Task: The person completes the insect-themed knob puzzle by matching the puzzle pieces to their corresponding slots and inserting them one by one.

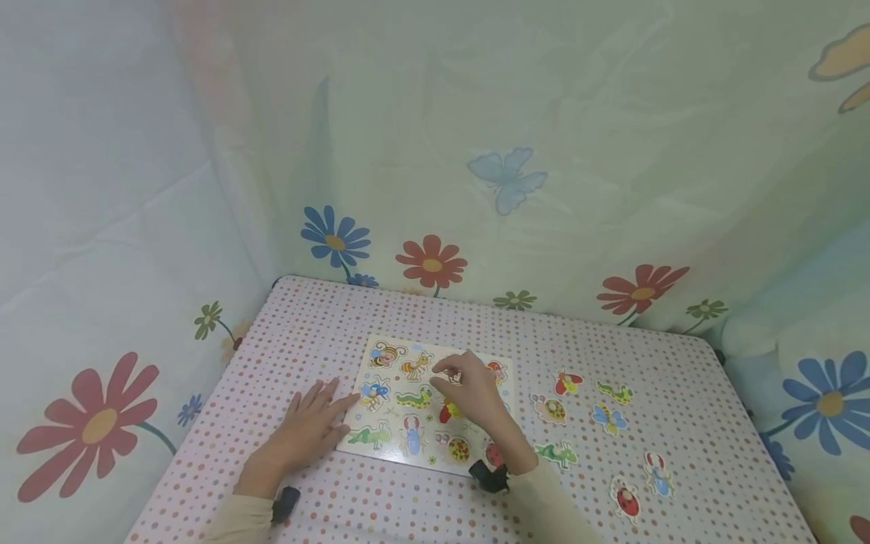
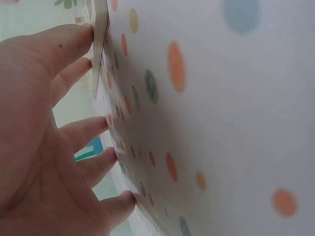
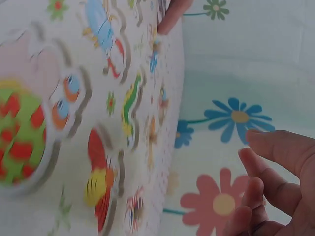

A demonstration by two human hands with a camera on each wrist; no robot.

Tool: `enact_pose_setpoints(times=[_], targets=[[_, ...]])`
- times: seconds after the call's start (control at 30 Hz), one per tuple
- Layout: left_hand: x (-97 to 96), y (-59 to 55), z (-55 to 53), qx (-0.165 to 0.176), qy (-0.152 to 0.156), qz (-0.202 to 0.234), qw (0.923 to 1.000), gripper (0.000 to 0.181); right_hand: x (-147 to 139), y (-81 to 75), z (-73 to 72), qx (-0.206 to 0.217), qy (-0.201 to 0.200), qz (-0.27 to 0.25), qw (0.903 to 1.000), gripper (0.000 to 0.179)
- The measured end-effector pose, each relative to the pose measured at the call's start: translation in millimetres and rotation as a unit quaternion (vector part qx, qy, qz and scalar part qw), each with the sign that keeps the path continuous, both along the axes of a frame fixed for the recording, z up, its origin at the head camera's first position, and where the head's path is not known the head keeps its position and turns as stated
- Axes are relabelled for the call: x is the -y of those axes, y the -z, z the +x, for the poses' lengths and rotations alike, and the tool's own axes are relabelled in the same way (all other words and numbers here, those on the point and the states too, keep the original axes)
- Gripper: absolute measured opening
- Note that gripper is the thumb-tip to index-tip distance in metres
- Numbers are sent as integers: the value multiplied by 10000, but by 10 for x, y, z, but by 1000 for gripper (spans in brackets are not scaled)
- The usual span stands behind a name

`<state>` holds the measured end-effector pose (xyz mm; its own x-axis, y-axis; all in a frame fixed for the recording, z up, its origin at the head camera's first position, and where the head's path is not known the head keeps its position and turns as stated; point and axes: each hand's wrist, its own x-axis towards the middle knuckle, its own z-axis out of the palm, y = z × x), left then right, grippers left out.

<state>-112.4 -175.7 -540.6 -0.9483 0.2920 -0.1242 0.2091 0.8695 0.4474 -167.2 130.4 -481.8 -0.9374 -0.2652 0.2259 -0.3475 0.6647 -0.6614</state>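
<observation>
A white puzzle board (image 1: 390,455) with colourful insect pictures lies flat on the table. My left hand (image 1: 306,431) rests beside its left edge, fingers spread; in the left wrist view, the thumb and a finger touch the board's edge while other fingertips press the tablecloth. Over the board's upper right part hovers my right hand (image 1: 472,397), fingers loosely bent, with a gap between thumb and index finger. Nothing shows between these fingers in the right wrist view. A red-winged insect picture (image 3: 101,182) and a spotted snail picture (image 3: 19,132) are on the board near it. The right hand hides some pictures.
Several loose insect pieces lie right of the board, among them a snail (image 1: 549,409), a blue butterfly (image 1: 608,419), a grasshopper (image 1: 557,453), a ladybird (image 1: 626,500) and a blue beetle (image 1: 658,474). A dotted cloth (image 1: 326,317) covers the table. Flower-printed curtains (image 1: 408,151) surround it.
</observation>
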Motion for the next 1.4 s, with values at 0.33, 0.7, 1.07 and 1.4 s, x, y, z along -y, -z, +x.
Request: enact_pose_setpoints(times=[0.33, 0.7, 1.07, 1.4], targets=[[1, 9, 5, -1, 10, 12, 10000, 53, -700, -40, 153, -170, 560, -93, 9982, 16], [9, 14, 15, -72, 60, 10, 10000, 53, -1747, 73, 144, -340, 1448, 146, 9888, 20], [22, 21, 1, -84, 63, 52, 9999, 53, -2562, 213, 37, 371, 2596, 410, 9641, 36], [21, 39, 5, -102, 49, 49, 9999, 52, -2826, 349, -100, 1804, 3355, -33, 9246, 45]])
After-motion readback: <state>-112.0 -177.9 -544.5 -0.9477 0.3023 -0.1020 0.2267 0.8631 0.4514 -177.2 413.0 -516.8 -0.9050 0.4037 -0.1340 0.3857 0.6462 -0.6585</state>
